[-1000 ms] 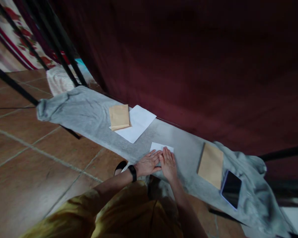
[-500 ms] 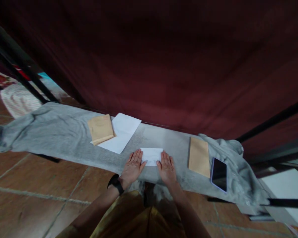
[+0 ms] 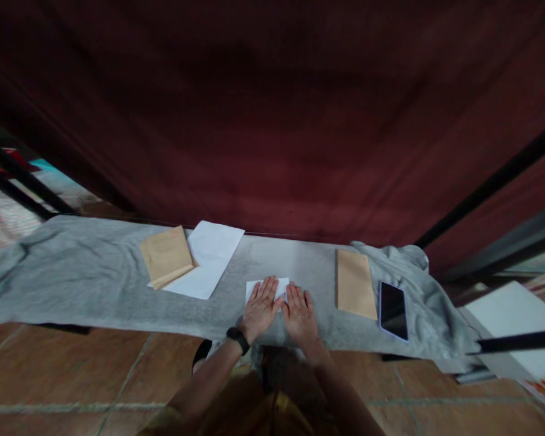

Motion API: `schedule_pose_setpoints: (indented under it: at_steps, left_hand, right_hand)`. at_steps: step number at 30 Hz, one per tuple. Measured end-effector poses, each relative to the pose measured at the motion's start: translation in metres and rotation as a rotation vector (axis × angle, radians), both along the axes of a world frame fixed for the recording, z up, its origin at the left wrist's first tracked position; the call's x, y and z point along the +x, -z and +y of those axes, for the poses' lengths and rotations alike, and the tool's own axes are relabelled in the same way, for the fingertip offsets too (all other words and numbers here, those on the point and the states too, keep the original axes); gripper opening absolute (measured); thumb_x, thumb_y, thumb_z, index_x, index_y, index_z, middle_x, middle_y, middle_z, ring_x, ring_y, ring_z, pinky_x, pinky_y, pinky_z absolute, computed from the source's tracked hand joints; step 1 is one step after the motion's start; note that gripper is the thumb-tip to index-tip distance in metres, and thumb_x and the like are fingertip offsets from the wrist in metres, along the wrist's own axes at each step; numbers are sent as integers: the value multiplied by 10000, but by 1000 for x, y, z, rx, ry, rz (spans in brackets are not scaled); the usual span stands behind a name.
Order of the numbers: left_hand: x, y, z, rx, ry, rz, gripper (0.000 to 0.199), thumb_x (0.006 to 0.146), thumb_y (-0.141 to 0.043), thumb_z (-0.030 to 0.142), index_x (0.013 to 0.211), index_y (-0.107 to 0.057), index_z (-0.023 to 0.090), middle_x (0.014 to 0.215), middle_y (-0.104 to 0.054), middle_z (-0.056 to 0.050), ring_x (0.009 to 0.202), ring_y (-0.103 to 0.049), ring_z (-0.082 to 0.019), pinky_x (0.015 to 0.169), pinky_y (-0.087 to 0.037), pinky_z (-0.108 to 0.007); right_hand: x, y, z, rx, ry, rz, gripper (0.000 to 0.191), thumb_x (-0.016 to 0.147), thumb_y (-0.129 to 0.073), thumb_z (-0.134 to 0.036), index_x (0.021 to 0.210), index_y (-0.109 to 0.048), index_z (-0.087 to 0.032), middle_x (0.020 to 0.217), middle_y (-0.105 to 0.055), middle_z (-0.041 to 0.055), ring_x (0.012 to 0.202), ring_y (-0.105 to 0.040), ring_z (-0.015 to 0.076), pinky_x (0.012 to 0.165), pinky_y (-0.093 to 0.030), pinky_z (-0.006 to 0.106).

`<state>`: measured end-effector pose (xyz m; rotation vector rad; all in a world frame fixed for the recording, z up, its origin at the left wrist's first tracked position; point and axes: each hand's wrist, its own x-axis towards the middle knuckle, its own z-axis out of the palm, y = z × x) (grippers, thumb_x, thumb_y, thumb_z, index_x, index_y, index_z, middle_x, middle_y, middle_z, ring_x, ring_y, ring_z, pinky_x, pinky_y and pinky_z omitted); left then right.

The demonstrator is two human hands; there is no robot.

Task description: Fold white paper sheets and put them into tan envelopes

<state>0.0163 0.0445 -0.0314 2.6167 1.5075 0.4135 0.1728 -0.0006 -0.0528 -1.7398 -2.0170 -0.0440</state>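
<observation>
A small white piece of paper [image 3: 252, 289], apparently folded, lies on the grey cloth in front of me. My left hand [image 3: 262, 306] rests flat across its middle, fingers stretched out, hiding much of it. Close beside it, my right hand [image 3: 298, 310] lies flat over the paper's right edge with fingers extended. The two thumbs nearly meet. Up to the left, a larger white sheet [image 3: 215, 251] lies partly under a brown paper envelope [image 3: 167, 253]. Right of my hands is a flat brown paper packet or envelope [image 3: 355, 283].
A grey cloth [image 3: 95, 272] covers the long narrow surface and bunches at its right end. A phone [image 3: 393, 310] lies on it at the right. Dark red fabric [image 3: 272, 151] hangs behind, with black bars [image 3: 495, 181] at the sides. A white box [image 3: 518, 321] stands lower right.
My left hand has moved from the paper's left edge onto its middle, closer to my right hand. The camera view has turned slightly.
</observation>
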Motion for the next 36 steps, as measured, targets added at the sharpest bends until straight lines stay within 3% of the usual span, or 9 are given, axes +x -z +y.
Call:
schedule_pose_setpoints:
  at_steps: [3, 7, 11, 16, 19, 22, 25, 31, 36]
  left_hand:
    - [-14, -6, 11, 20, -77, 8, 490, 1030, -337, 358, 1460, -463, 160, 1506, -506, -131, 1413, -429, -276, 1186, -295, -489]
    - [-23, -23, 26, -37, -126, 46, 400, 990, -429, 310, 1343, -563, 178, 1336, -611, -133, 1250, -549, -283, 1059, -426, -427]
    - [-21, -38, 41, -163, -153, 25, 321, 908, -560, 285, 1212, -602, 192, 1210, -643, -128, 1179, -571, -303, 1026, -426, -446]
    - [-23, -44, 46, -305, -161, -90, 228, 833, -635, 292, 1045, -596, 217, 1114, -675, -107, 1155, -594, -289, 1014, -427, -420]
    - [-28, -44, 42, -381, -191, -170, 175, 766, -676, 267, 916, -599, 220, 968, -702, -67, 1031, -647, -269, 926, -464, -371]
    - [-32, -42, 39, -476, -242, -294, 118, 704, -689, 238, 716, -572, 228, 706, -660, 14, 774, -660, -212, 740, -482, -292]
    - [-34, -37, 33, -513, -344, -480, 169, 742, -641, 292, 632, -529, 230, 576, -592, 43, 614, -608, -171, 590, -442, -249]
    - [-27, -17, 11, -444, -548, -830, 222, 773, -606, 416, 729, -569, 201, 658, -645, 0, 609, -626, -187, 546, -463, -269]
    - [-7, -1, 4, -372, -603, -931, 175, 798, -542, 308, 877, -616, 171, 745, -677, -33, 676, -660, -197, 594, -518, -289]
  right_hand:
    - [1, -4, -1, 7, 22, 42, 469, 1031, -352, -271, 1450, -504, -126, 1492, -517, 131, 1391, -466, 251, 1196, -261, 480]
    - [3, -4, -3, 5, 47, 89, 445, 1019, -356, -225, 1404, -557, -130, 1463, -556, 115, 1353, -508, 230, 1190, -287, 445]
    - [4, -4, -4, 11, 74, 113, 447, 995, -387, -198, 1403, -562, -144, 1434, -585, 114, 1340, -518, 226, 1179, -307, 427]
    - [4, -3, -5, 41, 94, 130, 479, 967, -390, -162, 1422, -540, -156, 1419, -598, 115, 1328, -522, 219, 1159, -342, 414]
    - [4, -2, -5, 54, 103, 149, 493, 960, -380, -153, 1430, -530, -165, 1415, -601, 110, 1313, -533, 227, 1145, -363, 431]
    - [6, 0, -5, 53, 94, 194, 500, 962, -357, -152, 1434, -521, -160, 1418, -597, 114, 1312, -534, 231, 1129, -386, 436]
    - [12, 3, -2, 63, 109, 263, 505, 974, -336, -180, 1453, -497, -171, 1421, -594, 110, 1318, -530, 224, 1107, -422, 427]
    - [5, 0, 8, 78, 170, 425, 505, 992, -286, -225, 1452, -493, -194, 1433, -581, 102, 1311, -539, 211, 1086, -462, 421]
    - [-34, -6, 10, 9, 26, 353, 506, 1027, -250, -264, 1456, -490, -146, 1480, -537, 109, 1363, -498, 187, 1110, -439, 362]
